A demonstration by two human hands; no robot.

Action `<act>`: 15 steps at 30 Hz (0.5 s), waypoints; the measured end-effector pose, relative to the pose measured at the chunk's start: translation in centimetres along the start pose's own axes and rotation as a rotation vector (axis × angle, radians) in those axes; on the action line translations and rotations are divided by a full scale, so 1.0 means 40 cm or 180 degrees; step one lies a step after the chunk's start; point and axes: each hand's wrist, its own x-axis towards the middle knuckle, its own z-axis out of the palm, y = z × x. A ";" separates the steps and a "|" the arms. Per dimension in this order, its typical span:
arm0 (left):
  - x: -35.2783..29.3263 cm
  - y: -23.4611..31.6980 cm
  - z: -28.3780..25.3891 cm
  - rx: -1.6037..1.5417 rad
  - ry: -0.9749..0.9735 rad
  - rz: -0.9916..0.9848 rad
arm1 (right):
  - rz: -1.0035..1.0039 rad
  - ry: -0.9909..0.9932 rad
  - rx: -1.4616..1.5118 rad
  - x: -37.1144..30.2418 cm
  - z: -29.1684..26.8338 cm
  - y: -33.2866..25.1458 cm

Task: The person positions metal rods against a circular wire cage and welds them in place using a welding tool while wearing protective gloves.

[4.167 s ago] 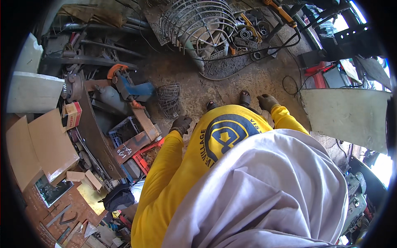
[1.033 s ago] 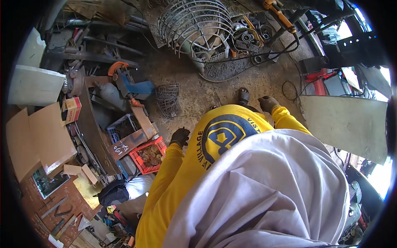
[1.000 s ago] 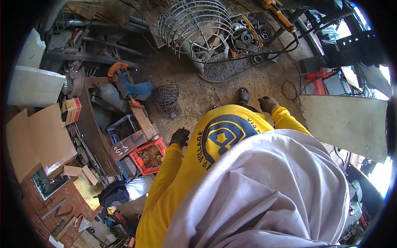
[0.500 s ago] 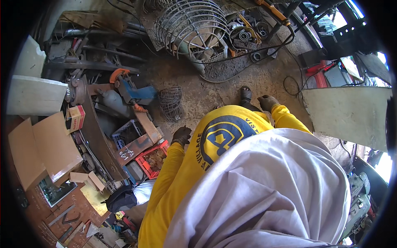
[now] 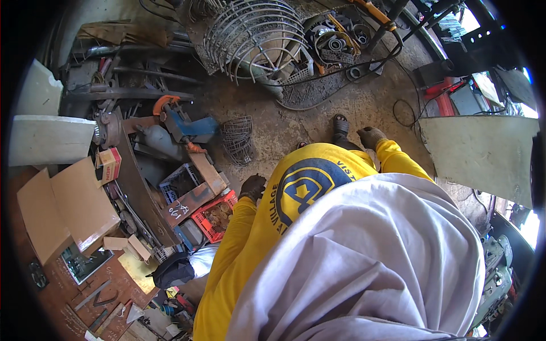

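Observation:
My left hand (image 5: pixel 253 187), in a dark glove, hangs beside my yellow shirt (image 5: pixel 307 182) with its fingers loosely bent and a little apart. I see nothing held in it. Closest to it is a red plastic crate (image 5: pixel 215 215) with brownish pieces inside. On the other side of my body, my right hand (image 5: pixel 371 137), also gloved, hangs over the floor with loosely spread fingers and nothing visible in them. A wire mesh basket (image 5: pixel 236 141) lies on the floor ahead of my left hand.
A large round wire cage (image 5: pixel 256 40) stands ahead, beside a tray of metal parts (image 5: pixel 335 45). Cables (image 5: pixel 406 113) loop over the floor. A pale panel (image 5: pixel 480 156) stands at the right. A blue and orange clamp-like tool (image 5: pixel 193 125) and an open cardboard box (image 5: pixel 71 207) are at the left.
The view has shifted slightly, so most things at the left sit a little further right. Both hands keep nearly the same pose and hold nothing visible.

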 end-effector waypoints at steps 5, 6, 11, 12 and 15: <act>-0.043 0.067 0.041 0.0235 0.0113 0.0190 | 0.0123 -0.0010 0.0273 0.045 -0.005 0.036; -0.067 0.097 0.050 0.0486 0.0162 0.0315 | 0.0153 -0.0009 0.0315 0.054 -0.007 0.044; -0.058 0.099 0.065 0.0418 0.0289 0.0107 | 0.0108 -0.0098 0.0307 0.080 -0.029 0.041; -0.055 0.112 0.063 0.0735 0.0289 0.0192 | 0.0088 -0.0054 0.0297 0.097 -0.025 0.056; -0.056 0.120 0.066 0.0977 0.0321 0.0292 | 0.0122 -0.0114 0.0374 0.113 -0.034 0.053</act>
